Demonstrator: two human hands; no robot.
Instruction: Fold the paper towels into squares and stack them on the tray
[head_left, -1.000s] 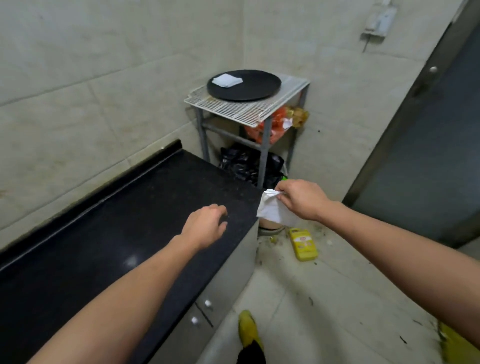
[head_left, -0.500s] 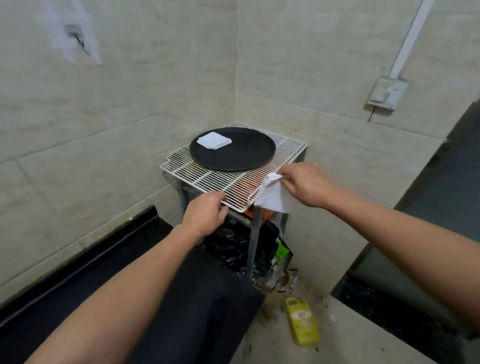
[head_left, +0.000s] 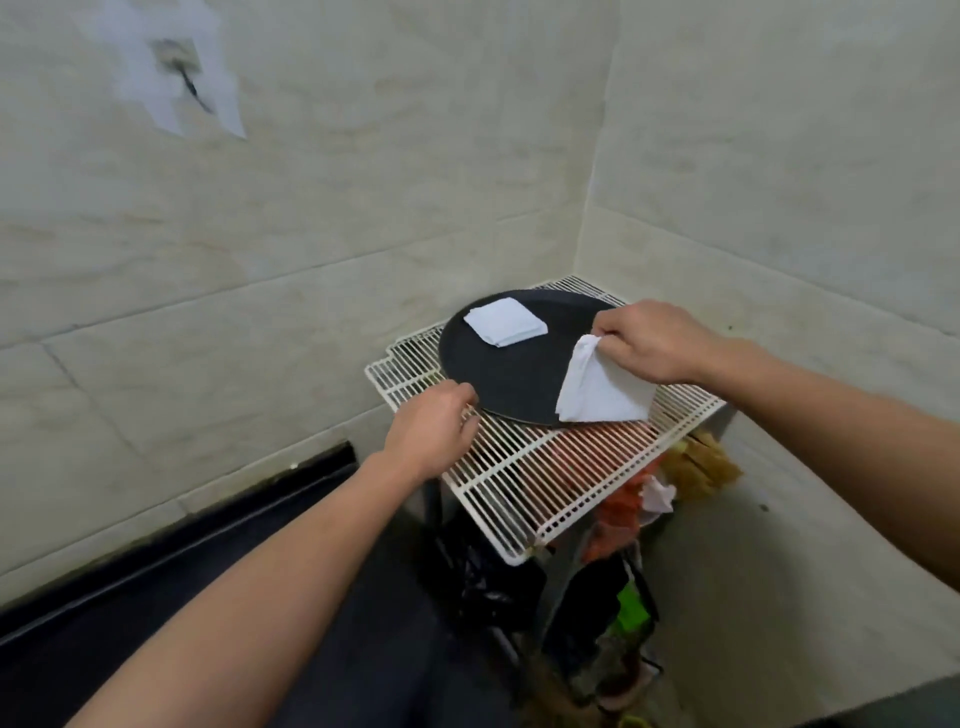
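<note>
At centre right of the frame the right hand pinches a folded paper towel by its top corner. The towel hangs down over the right part of the round black tray. The left hand, fingers curled, sits at the tray's lower-left rim - whether it grips the rim I cannot tell. One folded square lies on the tray's upper left. The tray rests on a white wire rack.
</note>
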